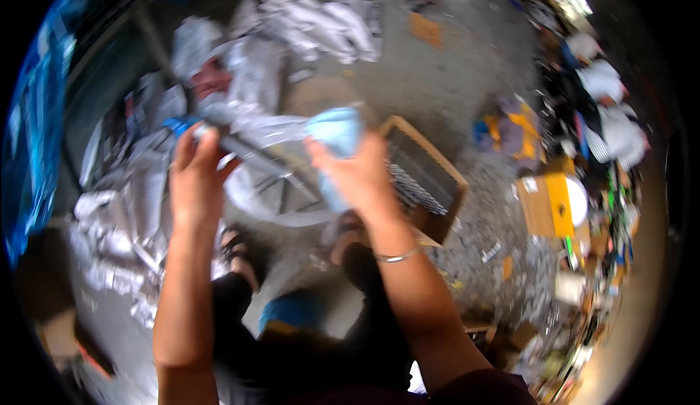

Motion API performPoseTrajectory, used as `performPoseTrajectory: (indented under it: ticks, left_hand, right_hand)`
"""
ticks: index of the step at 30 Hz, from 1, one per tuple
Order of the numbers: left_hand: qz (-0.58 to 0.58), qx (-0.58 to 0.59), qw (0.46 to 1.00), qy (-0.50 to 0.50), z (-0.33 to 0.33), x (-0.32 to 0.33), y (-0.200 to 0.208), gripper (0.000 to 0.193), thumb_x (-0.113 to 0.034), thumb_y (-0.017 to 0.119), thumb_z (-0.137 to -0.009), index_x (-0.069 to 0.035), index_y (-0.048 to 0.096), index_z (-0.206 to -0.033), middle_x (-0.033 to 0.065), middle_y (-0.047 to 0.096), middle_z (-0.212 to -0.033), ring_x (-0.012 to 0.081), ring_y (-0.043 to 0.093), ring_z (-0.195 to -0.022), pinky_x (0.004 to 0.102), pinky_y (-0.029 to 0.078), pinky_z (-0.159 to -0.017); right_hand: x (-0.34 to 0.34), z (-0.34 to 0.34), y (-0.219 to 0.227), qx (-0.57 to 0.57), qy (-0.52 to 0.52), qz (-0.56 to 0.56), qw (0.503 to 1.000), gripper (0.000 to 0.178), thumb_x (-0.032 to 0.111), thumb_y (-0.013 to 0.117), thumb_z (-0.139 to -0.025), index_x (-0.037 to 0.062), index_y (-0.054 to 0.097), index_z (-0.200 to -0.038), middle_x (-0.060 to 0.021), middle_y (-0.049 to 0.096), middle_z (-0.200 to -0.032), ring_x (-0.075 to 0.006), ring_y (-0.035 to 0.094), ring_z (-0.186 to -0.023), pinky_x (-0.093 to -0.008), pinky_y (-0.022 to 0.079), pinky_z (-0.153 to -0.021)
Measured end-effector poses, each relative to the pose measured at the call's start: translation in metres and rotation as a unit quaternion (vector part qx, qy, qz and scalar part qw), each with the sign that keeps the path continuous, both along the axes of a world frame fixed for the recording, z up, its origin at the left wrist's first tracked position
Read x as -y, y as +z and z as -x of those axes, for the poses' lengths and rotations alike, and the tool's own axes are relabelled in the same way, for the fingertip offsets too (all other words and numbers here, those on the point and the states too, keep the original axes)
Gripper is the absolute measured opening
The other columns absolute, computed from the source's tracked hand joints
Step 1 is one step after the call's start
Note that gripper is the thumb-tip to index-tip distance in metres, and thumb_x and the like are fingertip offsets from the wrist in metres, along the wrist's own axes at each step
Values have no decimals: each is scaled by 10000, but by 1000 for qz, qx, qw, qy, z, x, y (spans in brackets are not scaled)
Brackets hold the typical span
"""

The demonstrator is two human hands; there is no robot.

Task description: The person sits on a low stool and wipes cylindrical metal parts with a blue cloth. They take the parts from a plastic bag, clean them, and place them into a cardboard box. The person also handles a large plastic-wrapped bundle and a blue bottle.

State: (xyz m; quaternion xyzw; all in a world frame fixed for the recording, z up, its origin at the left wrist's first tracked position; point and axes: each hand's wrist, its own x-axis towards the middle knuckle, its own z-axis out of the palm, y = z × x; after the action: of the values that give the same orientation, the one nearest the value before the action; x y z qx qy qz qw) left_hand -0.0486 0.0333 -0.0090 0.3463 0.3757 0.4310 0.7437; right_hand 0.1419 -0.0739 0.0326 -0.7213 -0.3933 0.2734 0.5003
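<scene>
my right grip (pixel 361 174) clasps a light blue bundle (pixel 337 129), left of the open box (pixel 432 152). my left grip (pixel 195 186), farther left of that box, is beside a grey tube (pixel 270 163); blur hides whether it holds it. i'd judge it best to keep the bundle gathered.

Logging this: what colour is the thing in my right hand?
The thing is light blue, though blurred; see the head view.

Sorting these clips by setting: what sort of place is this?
Probably a workshop or storage area: crumpled, pale plastic sheeting lies across a grey, concrete-looking floor, and a long, jumbled, multicoloured heap of bags and boxes lines the right side.
</scene>
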Motion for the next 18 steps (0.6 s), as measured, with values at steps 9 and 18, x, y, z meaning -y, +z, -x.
performPoseTrajectory:
  ticks: [9,18]
  left_hand:
    - [-107,-62,992,-6,-36,30,0,272,-191,585,-931,-105,494,-1172,53,600,-1119,137,575,-985,303,461,-810]
    - [-2,8,1000,-28,-70,33,3,209,-214,578,-935,-97,516,-1097,27,583,-1003,166,578,-971,334,473,-814]
  right_hand:
    - [-8,15,-10,196,51,-70,977,227,55,667,-684,24,560,-882,-182,627,-871,-394,604,-810,-455,474,-673]
    - [-4,-11,-9,232,38,43,971,257,65,668,-689,16,528,-899,-196,629,-785,-399,618,-786,-475,482,-659]
